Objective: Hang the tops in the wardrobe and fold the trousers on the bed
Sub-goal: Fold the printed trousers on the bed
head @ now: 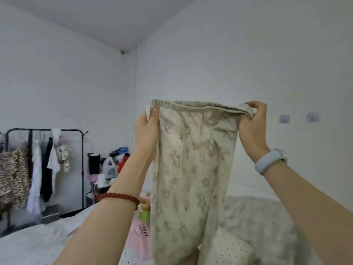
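We hold the trousers (191, 169) up over the bed (38, 243), left hand (147, 129) and right hand (252, 123) apart, each pinching a waistband end, probably so the legs hang straight for folding.

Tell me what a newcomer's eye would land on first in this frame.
First, the beige patterned trousers held up in mid-frame, hanging over the bed. The left hand and right hand each pinch one end of the elastic waistband, stretching it wide. Next, the black clothes rack at far left against the wall, with a leopard-print top and other garments hanging on it.
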### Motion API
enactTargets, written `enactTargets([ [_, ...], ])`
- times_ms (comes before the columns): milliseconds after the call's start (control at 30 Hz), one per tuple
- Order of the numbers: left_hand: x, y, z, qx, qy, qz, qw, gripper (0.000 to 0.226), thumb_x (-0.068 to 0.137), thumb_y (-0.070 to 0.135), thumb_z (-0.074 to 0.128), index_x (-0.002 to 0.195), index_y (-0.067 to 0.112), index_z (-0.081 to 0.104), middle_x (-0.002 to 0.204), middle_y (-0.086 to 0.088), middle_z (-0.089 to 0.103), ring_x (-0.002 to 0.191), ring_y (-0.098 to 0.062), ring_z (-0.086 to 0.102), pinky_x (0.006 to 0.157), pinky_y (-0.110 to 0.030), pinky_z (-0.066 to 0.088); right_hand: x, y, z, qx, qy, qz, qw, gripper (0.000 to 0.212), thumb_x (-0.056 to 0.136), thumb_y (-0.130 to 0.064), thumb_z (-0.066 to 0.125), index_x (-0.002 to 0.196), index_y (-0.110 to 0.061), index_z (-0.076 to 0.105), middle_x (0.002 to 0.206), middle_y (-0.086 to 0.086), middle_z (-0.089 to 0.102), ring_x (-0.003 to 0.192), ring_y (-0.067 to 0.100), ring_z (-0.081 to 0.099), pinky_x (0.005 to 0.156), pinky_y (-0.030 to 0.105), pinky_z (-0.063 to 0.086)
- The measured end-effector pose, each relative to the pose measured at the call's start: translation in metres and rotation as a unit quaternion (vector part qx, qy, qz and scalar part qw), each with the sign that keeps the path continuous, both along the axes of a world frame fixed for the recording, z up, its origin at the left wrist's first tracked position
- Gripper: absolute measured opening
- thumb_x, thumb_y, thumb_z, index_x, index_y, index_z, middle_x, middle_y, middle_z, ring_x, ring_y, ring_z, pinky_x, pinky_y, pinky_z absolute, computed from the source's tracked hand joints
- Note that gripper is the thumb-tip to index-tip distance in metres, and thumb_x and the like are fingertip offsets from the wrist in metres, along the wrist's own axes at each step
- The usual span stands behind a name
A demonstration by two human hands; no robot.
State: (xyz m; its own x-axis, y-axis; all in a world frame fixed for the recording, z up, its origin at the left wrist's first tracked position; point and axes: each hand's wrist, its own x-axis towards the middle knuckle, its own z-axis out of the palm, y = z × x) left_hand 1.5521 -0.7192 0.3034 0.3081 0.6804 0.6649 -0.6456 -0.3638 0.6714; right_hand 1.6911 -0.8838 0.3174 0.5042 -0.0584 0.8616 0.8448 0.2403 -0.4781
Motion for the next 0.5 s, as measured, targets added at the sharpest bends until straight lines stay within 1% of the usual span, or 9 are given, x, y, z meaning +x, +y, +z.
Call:
enactTargets([
  [67, 0.014, -0.013, -0.005, -0.007, 0.038, -0.046, 0.998, 0.021, 0.096, 0.022, 0.050, 0.085, 0.007, 0.061, 0.085, -0.012, 0.062, 0.077, -0.022, 0.061, 0.080, -0.042, 0.053, 0.012, -0.030, 0.003, -0.019, 0.003, -0.066, 0.998, 0.020, 0.093, -0.001, 0.039, 0.111, -0.006, 0.046, 0.087, -0.008, 0.047, 0.072, 0.002, 0.047, 0.058, 0.012, 0.036],
  [133, 0.022, -0.025, -0.012, -0.020, 0.043, -0.093, 0.995, 0.018, 0.094, 0.016, 0.053, 0.082, 0.007, 0.064, 0.083, -0.011, 0.064, 0.072, -0.020, 0.063, 0.073, -0.036, 0.054, 0.021, -0.057, 0.003, -0.041, -0.003, -0.134, 0.990, 0.022, 0.091, 0.001, 0.039, 0.107, -0.001, 0.053, 0.091, -0.001, 0.051, 0.081, 0.012, 0.046, 0.060, 0.012, 0.034],
  [167, 0.026, -0.035, -0.014, -0.014, 0.039, -0.110, 0.993, 0.018, 0.094, 0.014, 0.054, 0.081, 0.008, 0.065, 0.084, -0.010, 0.065, 0.071, -0.019, 0.063, 0.069, -0.033, 0.054, 0.025, -0.072, 0.001, -0.043, -0.010, -0.162, 0.986, 0.023, 0.089, 0.003, 0.039, 0.105, 0.000, 0.055, 0.092, 0.000, 0.051, 0.084, 0.012, 0.046, 0.061, 0.008, 0.034],
  [233, 0.029, -0.051, -0.008, 0.014, 0.024, -0.129, 0.991, 0.019, 0.094, 0.013, 0.053, 0.081, 0.010, 0.065, 0.086, -0.010, 0.065, 0.074, -0.019, 0.063, 0.069, -0.031, 0.054, 0.028, -0.092, 0.005, -0.018, -0.010, -0.199, 0.980, 0.026, 0.086, 0.007, 0.038, 0.101, 0.000, 0.058, 0.092, -0.001, 0.053, 0.084, 0.011, 0.047, 0.063, 0.001, 0.034],
  [300, 0.037, -0.066, 0.002, 0.041, 0.007, -0.151, 0.988, 0.019, 0.095, 0.015, 0.052, 0.084, 0.011, 0.066, 0.091, -0.011, 0.066, 0.081, -0.021, 0.063, 0.073, -0.034, 0.054, 0.027, -0.108, 0.014, 0.032, -0.010, -0.227, 0.973, 0.028, 0.085, 0.006, 0.037, 0.101, -0.001, 0.059, 0.093, -0.001, 0.054, 0.084, 0.010, 0.047, 0.064, 0.001, 0.034],
  [367, 0.049, -0.076, 0.004, 0.049, 0.009, -0.164, 0.985, 0.019, 0.095, 0.017, 0.051, 0.085, 0.010, 0.066, 0.093, -0.012, 0.066, 0.084, -0.023, 0.064, 0.076, -0.038, 0.054, 0.030, -0.120, 0.020, 0.053, -0.005, -0.241, 0.969, 0.029, 0.085, 0.005, 0.037, 0.104, -0.001, 0.059, 0.094, -0.001, 0.055, 0.086, 0.011, 0.049, 0.070, 0.007, 0.038],
  [433, 0.066, -0.076, -0.009, 0.036, 0.051, -0.162, 0.985, 0.021, 0.095, 0.018, 0.051, 0.081, 0.007, 0.063, 0.089, -0.014, 0.063, 0.080, -0.024, 0.060, 0.075, -0.040, 0.051, 0.037, -0.128, 0.012, -0.003, -0.005, -0.253, 0.968, 0.029, 0.086, 0.003, 0.038, 0.100, -0.004, 0.062, 0.093, 0.000, 0.056, 0.088, 0.017, 0.051, 0.079, 0.021, 0.042],
  [467, 0.075, -0.074, -0.021, 0.026, 0.096, -0.160, 0.982, 0.020, 0.095, 0.018, 0.052, 0.081, 0.007, 0.060, 0.085, -0.014, 0.060, 0.078, -0.024, 0.057, 0.072, -0.039, 0.049, 0.044, -0.132, 0.002, -0.070, -0.002, -0.270, 0.960, 0.026, 0.086, 0.003, 0.039, 0.092, -0.006, 0.063, 0.089, 0.002, 0.057, 0.087, 0.022, 0.052, 0.079, 0.028, 0.042],
  [500, 0.083, -0.071, -0.037, 0.016, 0.153, -0.158, 0.975, 0.017, 0.094, 0.018, 0.053, 0.081, 0.009, 0.058, 0.082, -0.013, 0.056, 0.075, -0.023, 0.053, 0.069, -0.035, 0.044, 0.053, -0.138, -0.011, -0.159, 0.012, -0.297, 0.941, 0.024, 0.086, 0.002, 0.040, 0.080, -0.007, 0.062, 0.084, 0.006, 0.058, 0.082, 0.024, 0.052, 0.072, 0.031, 0.041],
])
